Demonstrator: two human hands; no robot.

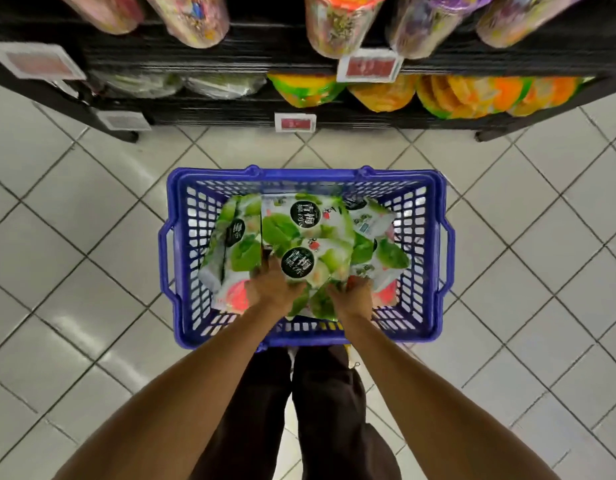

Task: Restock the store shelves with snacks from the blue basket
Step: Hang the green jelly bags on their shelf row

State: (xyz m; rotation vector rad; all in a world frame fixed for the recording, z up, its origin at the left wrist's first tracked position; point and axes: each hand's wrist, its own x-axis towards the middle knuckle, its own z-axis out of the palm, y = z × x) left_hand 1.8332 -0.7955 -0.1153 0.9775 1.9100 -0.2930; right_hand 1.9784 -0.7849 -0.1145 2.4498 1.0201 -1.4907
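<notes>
A blue basket (436, 244) stands on the tiled floor in front of me, holding several green and white snack bags. Both my hands reach down into it. My left hand (272, 287) grips the near left edge of the top snack bag (317, 261), the one with a black round label. My right hand (355, 292) grips the same bag's near right edge, fingers curled over it. More bags of the same kind lie to the left (233, 244) and right (375, 226). The fingertips are hidden under the packaging.
A black shelf unit (202, 60) runs across the top of the view. Its lower shelf holds orange and green bags (455, 95) and pale bags (140, 83); the upper shelf holds colourful bags. Price tags (295, 122) hang on the shelf edges. My dark trouser legs stand behind the basket.
</notes>
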